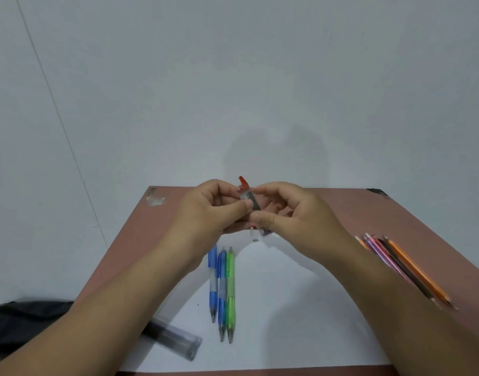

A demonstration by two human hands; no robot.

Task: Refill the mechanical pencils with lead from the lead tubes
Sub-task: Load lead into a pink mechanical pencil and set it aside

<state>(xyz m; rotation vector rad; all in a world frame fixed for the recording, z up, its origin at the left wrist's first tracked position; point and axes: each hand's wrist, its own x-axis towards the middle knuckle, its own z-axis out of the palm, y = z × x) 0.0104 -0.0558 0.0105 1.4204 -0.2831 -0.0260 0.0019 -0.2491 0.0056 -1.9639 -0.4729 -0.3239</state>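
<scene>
From the head camera, I saw my left hand (pixel 216 207) pinching a small clear lead tube with a red flip cap (pixel 247 198), held up above the brown table (pixel 355 213). My right hand (pixel 290 215) pinched its lower end, and a pencil part seemed tucked under it, but I could not tell for sure. Two blue and one green plastic mechanical pencils (pixel 222 289) lay on the white paper (pixel 287 321) below. I thought tipping the tube slowly, right over the hole, would work best.
</scene>
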